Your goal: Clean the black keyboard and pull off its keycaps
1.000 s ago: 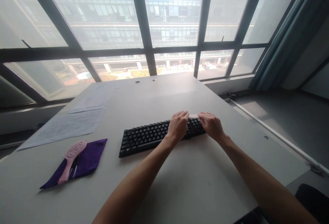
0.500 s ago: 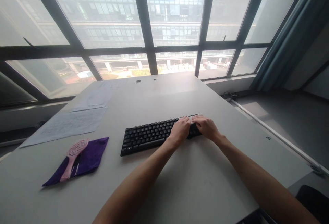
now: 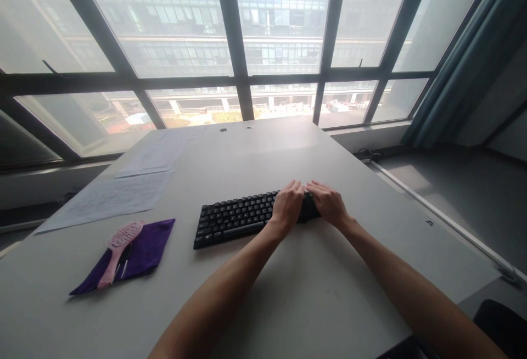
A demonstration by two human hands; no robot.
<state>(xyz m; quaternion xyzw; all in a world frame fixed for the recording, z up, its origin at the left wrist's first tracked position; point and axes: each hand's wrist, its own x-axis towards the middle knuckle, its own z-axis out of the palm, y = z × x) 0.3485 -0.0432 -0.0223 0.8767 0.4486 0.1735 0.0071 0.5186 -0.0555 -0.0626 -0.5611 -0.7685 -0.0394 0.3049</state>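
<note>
Black full-size computer keyboard (image 3: 236,217) is found lying flat on the pale grey table (image 3: 288,293), slightly skewed, its right end covered by both hands.

Left hand (image 3: 288,205): laid palm-down over the keyboard's right-hand keys, fingers stretched forward and slightly fanned.
Right hand (image 3: 329,204): laid over the keyboard's extreme right end, fingers extended toward the left hand and held close together.
A small white scrap (image 3: 307,188) is seen at the keyboard's far edge, where the two sets of fingertips meet. What it is cannot be told, nor whether it is pinched or merely touched.

Progress, as judged: handling is confined to the keyboard's right end. The key field to the left of the hands is uncovered and touched by neither hand, so most of the board appears left to be gone over.

Left of the keyboard, well apart, a dark purple cloth (image 3: 152,243) is spread flat, with a pink plastic brush (image 3: 119,243) resting on it, held by neither hand. Beyond and left of the keyboard, white printed paper sheets (image 3: 111,197) are laid out. Far beyond the keyboard a dark-framed window (image 3: 263,18) is noted.
</note>
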